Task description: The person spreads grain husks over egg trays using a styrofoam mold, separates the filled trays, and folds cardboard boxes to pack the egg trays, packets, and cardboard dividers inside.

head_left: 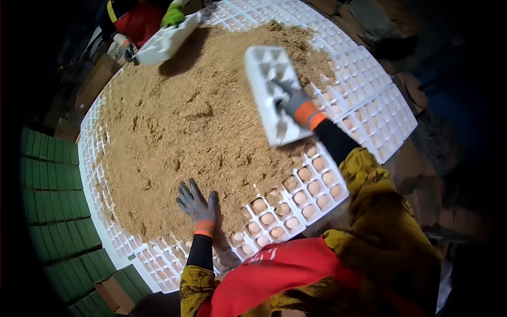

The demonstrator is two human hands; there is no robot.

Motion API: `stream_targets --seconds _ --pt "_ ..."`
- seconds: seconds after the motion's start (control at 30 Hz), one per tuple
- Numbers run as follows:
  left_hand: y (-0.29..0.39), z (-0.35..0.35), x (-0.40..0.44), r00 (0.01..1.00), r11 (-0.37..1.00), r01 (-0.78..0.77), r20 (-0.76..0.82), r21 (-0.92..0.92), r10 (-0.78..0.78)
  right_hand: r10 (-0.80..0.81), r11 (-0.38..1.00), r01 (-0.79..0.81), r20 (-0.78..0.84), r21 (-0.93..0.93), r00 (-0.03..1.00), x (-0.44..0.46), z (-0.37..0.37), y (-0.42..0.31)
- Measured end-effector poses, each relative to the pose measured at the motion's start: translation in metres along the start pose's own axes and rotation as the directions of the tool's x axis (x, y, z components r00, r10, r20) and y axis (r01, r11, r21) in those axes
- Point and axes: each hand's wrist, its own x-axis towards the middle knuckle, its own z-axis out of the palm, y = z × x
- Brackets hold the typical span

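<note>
A wide heap of tan, sawdust-like loose material (174, 121) covers white foam egg trays (301, 226). Pale brown eggs (277, 231) show in the tray cells along the near edge. My left hand (196, 206), in a grey glove with an orange cuff, lies open on the near side of the heap, its fingers spread. In my right hand (297, 103), gloved alike, is a white foam tray piece (262, 87) with moulded hollows. Its long edge rests against the right side of the heap. Those fingers are slightly blurred and reach into a hollow.
Across the heap, a co-worker in a red apron (138, 25) holds another white foam tray (168, 43) with green and grey gloves. Green boxes (50, 177) are stacked at the left. An open cardboard box (114, 295) sits at lower left. More egg-filled trays (377, 116) lie at the right.
</note>
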Motion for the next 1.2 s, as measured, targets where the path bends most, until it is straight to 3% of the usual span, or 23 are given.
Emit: stream_targets --seconds 0.03,0.07,0.1,0.13,0.2,0.27,0.33,0.4,0.43,0.53,0.6,0.67,0.73,0.8,0.87,0.9,0.93,0.97,1.0,1.03,1.1,1.13,1.2 --pt "0.003 0.0 0.002 1.0 1.0 0.011 -0.008 -0.021 -0.011 0.003 0.996 0.004 0.083 -0.09 0.997 -0.022 0.004 -0.013" --pt "0.003 0.002 0.005 0.999 0.998 0.025 -0.042 -0.065 -0.027 -0.209 0.963 0.224 0.113 -0.147 0.971 -0.046 0.011 -0.02" --pt "0.001 0.003 0.008 0.996 0.994 0.037 -0.072 -0.106 -0.045 -0.12 0.978 0.158 0.248 -0.138 0.961 -0.065 0.012 -0.032" --pt "0.003 -0.001 0.013 0.992 0.988 0.051 -0.103 -0.146 -0.067 -0.23 0.95 0.263 0.192 -0.167 0.954 -0.073 0.014 -0.027" --pt "0.004 -0.01 0.034 0.985 0.99 0.02 -0.169 -0.142 -0.044 -0.057 0.981 0.064 0.04 -0.185 0.998 -0.058 -0.007 -0.018" --pt "-0.004 -0.016 0.063 0.976 0.985 -0.044 -0.216 -0.168 0.007 -0.107 0.992 0.09 -0.21 -0.089 0.972 0.002 -0.019 0.032" --pt "-0.006 -0.019 0.097 0.981 0.995 -0.08 -0.184 -0.065 0.066 0.302 0.953 -0.304 -0.105 -0.008 0.948 0.052 -0.043 0.007" --pt "-0.008 -0.013 0.125 0.997 0.999 -0.029 -0.078 -0.039 0.026 -0.159 0.969 0.125 -0.147 -0.214 0.976 0.1 0.005 0.028" --pt "-0.016 -0.003 0.131 0.996 0.996 -0.083 0.019 -0.015 0.083 -0.123 0.967 0.121 0.005 -0.225 0.992 0.083 0.023 -0.031" --pt "-0.022 -0.002 0.117 0.985 0.989 -0.142 -0.102 -0.029 0.139 -0.192 0.901 0.276 0.263 -0.335 0.945 0.064 0.092 -0.107" --pt "-0.036 0.0 0.091 0.978 0.997 -0.06 -0.205 -0.047 0.049 -0.235 0.88 0.369 0.401 -0.299 0.885 0.04 0.129 -0.137" --pt "-0.054 -0.013 0.055 0.988 0.98 0.068 -0.123 -0.187 -0.092 -0.27 0.873 0.44 0.543 -0.21 0.795 0.007 0.166 -0.147" --pt "-0.079 -0.008 0.014 0.961 0.978 0.171 -0.199 -0.119 -0.192 -0.309 0.722 0.637 0.699 -0.269 0.645 -0.044 0.176 -0.158" --pt "-0.107 -0.003 -0.028 0.971 0.969 0.204 -0.098 -0.138 -0.219 -0.384 0.636 0.726 0.708 -0.263 0.593 -0.083 0.165 -0.143" --pt "-0.102 -0.005 -0.053 0.983 0.978 0.168 -0.059 -0.124 -0.176 -0.53 0.686 0.688 0.485 -0.236 0.695 -0.089 0.152 -0.078" --pt "-0.084 -0.009 -0.057 0.989 0.991 0.125 -0.072 -0.057 -0.129 -0.374 0.701 0.598 0.513 -0.389 0.773 -0.075 0.125 -0.079" --pt "-0.065 -0.014 -0.06 0.993 0.996 0.087 -0.079 0.013 -0.085 -0.397 0.532 0.593 0.44 -0.605 0.805 -0.057 0.112 -0.057" --pt "-0.047 -0.025 -0.053 0.997 0.997 0.077 -0.018 0.011 -0.077 -0.408 0.461 0.623 0.472 -0.632 0.781 -0.032 0.088 -0.053" --pt "-0.035 -0.032 -0.036 0.997 0.998 0.06 0.037 0.011 -0.061 -0.324 0.454 0.522 0.412 -0.722 0.852 -0.011 0.075 -0.06" --pt "-0.03 -0.032 -0.023 0.997 0.997 0.07 -0.014 -0.015 -0.07 -0.187 0.734 0.218 0.116 -0.643 0.975 0.03 0.082 -0.039" --pt "-0.039 -0.031 0.005 0.979 0.994 0.074 -0.183 -0.08 -0.088 -0.269 0.815 0.188 -0.07 -0.549 0.961 0.068 0.069 -0.047" --pt "-0.048 -0.031 0.021 0.952 0.991 0.062 -0.291 -0.116 -0.093 -0.124 0.857 0.068 -0.076 -0.51 0.989 0.083 0.072 -0.058" --pt "-0.082 -0.035 0.064 0.917 0.995 0.099 -0.388 0.005 -0.089 -0.082 0.875 0.109 0.077 -0.471 0.994 0.095 0.099 -0.089"
